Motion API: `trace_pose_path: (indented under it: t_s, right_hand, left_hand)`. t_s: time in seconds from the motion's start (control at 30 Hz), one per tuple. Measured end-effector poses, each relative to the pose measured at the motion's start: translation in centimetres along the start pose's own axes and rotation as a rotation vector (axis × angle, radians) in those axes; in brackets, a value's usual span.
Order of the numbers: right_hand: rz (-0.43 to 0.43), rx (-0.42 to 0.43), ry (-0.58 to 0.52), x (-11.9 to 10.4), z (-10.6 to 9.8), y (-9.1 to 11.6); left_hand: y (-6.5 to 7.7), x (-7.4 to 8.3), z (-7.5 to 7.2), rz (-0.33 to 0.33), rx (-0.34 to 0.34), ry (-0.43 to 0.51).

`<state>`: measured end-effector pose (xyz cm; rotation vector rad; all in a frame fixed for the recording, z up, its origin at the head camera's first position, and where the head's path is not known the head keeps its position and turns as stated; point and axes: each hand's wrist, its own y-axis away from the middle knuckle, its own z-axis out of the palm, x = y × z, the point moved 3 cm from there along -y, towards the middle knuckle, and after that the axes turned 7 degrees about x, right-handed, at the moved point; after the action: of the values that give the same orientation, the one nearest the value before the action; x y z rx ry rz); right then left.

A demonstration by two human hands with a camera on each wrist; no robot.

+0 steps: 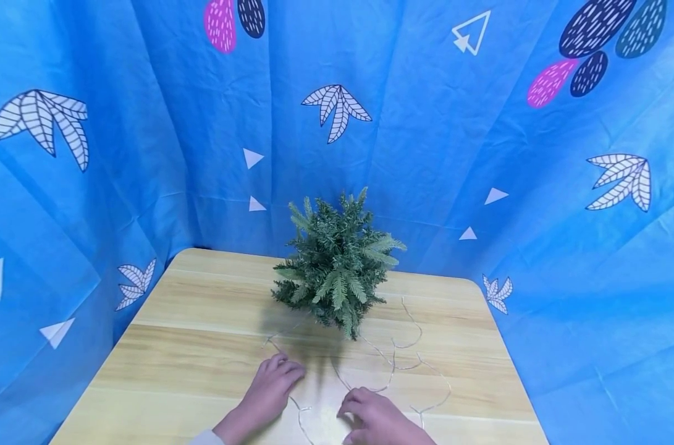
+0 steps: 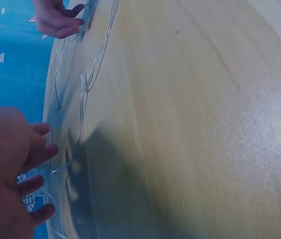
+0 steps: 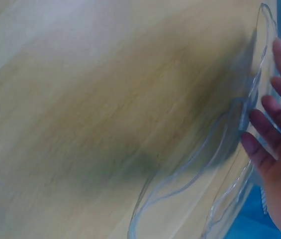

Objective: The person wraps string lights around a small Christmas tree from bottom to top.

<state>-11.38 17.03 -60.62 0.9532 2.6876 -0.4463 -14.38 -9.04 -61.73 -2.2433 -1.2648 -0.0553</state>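
Note:
A thin clear wire string (image 1: 450, 389), like a string of fairy lights, lies in loose loops on the wooden table. My left hand (image 1: 272, 386) is low over the wire left of centre, its fingers loosely bent and spread. In the left wrist view this hand (image 2: 6, 169) has gaps between its fingers, with a strand (image 2: 83, 92) just past the fingertips. My right hand (image 1: 378, 417) hovers at the front, beside another loop. Its fingers (image 3: 267, 127) are apart in the right wrist view, close by the doubled wire. Neither hand grips anything.
A small artificial fir tree (image 1: 337, 266) stands toward the back of the table (image 1: 203, 296), behind both hands. Part of the wire runs under its lower branches. Blue patterned cloth (image 1: 325, 49) hangs around the back and sides.

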Motion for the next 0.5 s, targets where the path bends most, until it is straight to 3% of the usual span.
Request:
trace_pose_path:
  t_s: [0.13,0.3,0.4,0.5]
  right_hand:
    - [-0.081,0.013,0.013,-0.31,0.06,0.00]
    - [-0.168,0.111,0.043,-0.38,0.09,0.04]
    - [-0.126,0.148,-0.011,-0.18,-0.05,0.16]
    - [-0.027,0.167,-0.073,0.18,-0.38,0.25]
  left_hand:
    - [0.10,-0.12,0.16,0.007,-0.008,0.006]
    - [0.16,0.00,0.30,-0.016,-0.063,0.015]
    - [0.19,0.24,0.28,-0.027,-0.098,0.045]
    - [0.17,0.53,0.14,-0.034,-0.126,0.100]
